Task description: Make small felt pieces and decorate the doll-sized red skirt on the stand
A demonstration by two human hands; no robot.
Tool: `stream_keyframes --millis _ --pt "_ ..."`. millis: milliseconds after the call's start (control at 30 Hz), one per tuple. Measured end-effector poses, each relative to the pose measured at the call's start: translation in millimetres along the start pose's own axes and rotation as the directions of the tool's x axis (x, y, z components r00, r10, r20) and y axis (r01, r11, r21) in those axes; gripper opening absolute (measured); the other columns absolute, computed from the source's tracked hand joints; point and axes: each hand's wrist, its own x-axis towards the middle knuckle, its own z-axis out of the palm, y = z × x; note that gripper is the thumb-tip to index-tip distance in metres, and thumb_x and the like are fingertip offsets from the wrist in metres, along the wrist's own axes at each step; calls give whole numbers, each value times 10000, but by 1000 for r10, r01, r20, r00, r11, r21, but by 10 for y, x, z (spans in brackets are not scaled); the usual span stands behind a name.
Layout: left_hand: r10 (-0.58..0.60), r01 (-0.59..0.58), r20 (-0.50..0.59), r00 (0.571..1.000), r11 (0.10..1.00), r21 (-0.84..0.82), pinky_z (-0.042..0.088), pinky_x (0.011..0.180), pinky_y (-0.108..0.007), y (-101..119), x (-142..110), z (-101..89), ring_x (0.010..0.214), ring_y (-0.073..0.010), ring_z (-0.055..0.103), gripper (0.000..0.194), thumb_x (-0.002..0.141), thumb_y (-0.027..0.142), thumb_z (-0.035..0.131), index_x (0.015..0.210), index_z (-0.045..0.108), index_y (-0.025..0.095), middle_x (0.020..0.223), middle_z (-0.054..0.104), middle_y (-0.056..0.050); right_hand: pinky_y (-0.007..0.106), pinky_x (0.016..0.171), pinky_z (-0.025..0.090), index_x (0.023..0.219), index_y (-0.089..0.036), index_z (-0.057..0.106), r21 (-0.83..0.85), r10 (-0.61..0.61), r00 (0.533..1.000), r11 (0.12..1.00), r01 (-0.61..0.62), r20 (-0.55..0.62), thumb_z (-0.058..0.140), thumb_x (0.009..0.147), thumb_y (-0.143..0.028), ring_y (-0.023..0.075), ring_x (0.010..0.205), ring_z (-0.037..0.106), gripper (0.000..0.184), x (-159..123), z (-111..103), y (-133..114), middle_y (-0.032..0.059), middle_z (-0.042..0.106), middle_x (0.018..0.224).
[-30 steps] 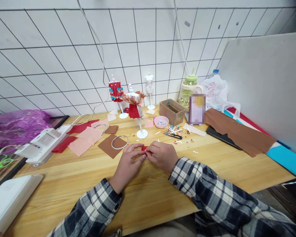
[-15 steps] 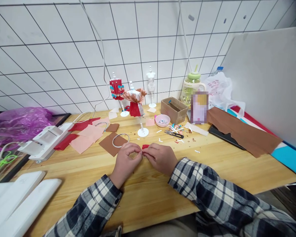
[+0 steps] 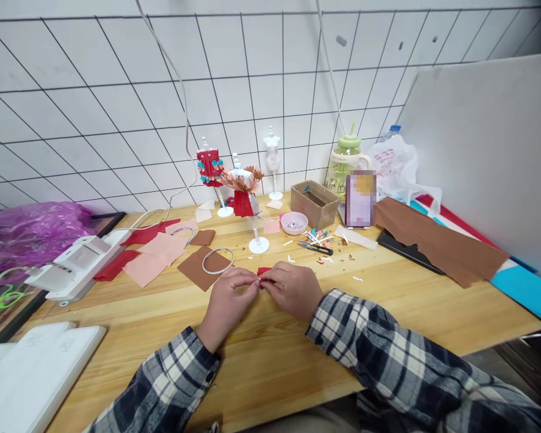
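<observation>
Close together over the wooden table, my two hands meet at a small piece of red crepe paper [image 3: 264, 270]. My right hand [image 3: 295, 287] pinches it between thumb and fingers, hiding most of it. With thumb and forefinger closed at the near edge of the paper, my left hand [image 3: 231, 304] touches the right fingertips. Just beyond stands a mini dress form [image 3: 252, 224] with a red skirt and a ruffled pink and brown collar. A silver ring [image 3: 218, 260] lies on brown paper [image 3: 198, 272] beside my left hand.
Behind are a dress form in red with blue bows [image 3: 211, 167] and a bare white one [image 3: 273, 153]. To the right lie thread snips [image 3: 318, 247], paper scraps, a pink bowl [image 3: 294, 223] and a cardboard box [image 3: 314, 204]. A power strip [image 3: 79, 267] is at left.
The view has tilted and shifted slightly. My hands stay together on the red paper, the fingertips moving only a little, and a bit more of the left fingers' pinch shows.
</observation>
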Motion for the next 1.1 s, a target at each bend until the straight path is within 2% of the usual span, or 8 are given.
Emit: stream_keyframes --millis 167,367,600,667,733,867,967,1100 --pt "48 -46 -22 999 996 77 498 773 -344 11 -19 9 731 -179 651 119 747 217 648 654 721 211 739 733 -20 229 629 431 842 -207 735 198 150 989 969 -146 -6 672 811 -238 113 652 592 77 41 29 34 0 698 746" --pt "54 -54 6 999 995 78 481 771 -347 10 -30 23 737 -180 641 106 728 181 645 645 705 209 739 730 -10 223 612 416 775 -187 701 249 158 987 956 -155 8 665 765 -185 105 627 548 38 63 40 11 -5 663 718" --pt "62 -62 25 998 998 18 491 770 -335 6 -28 24 785 -180 650 128 787 201 623 765 747 224 804 736 -23 209 520 398 774 -186 646 331 379 925 871 -363 17 605 769 -192 94 525 512 42 127 -13 153 -22 645 687" --pt "67 -67 13 998 998 15 494 748 -325 -3 -22 19 779 -179 649 141 813 225 615 790 755 230 802 735 -27 227 574 427 879 -198 667 228 371 928 905 -359 -13 567 828 -219 115 592 574 114 143 -94 294 -5 687 764" --pt "72 -72 -4 997 997 12 496 734 -316 -16 -17 16 773 -177 648 145 823 232 614 806 758 232 799 734 -29 265 716 452 1006 -222 680 55 321 947 946 -319 -26 518 874 -194 154 802 643 211 153 -185 446 26 725 942" --pt "91 -91 -26 995 996 7 495 745 -312 -40 -20 20 780 -176 649 142 830 226 614 820 756 238 810 734 -27 308 702 427 862 -263 719 -213 402 915 896 -388 23 609 846 -290 205 821 640 114 163 -295 642 18 735 886" --pt "107 -107 -28 994 994 18 491 749 -318 -46 -24 20 780 -177 649 140 831 220 614 823 753 240 813 732 -27 291 691 422 889 -234 696 -153 380 924 912 -381 -34 650 802 -226 187 799 616 98 167 -279 624 13 710 844" --pt "129 -128 -19 991 991 49 483 763 -335 -36 -24 7 781 -180 641 143 834 214 610 837 751 238 814 730 -27 270 706 429 1022 -229 696 141 239 971 962 -232 -32 605 822 -129 145 749 592 242 155 -184 412 7 703 852"
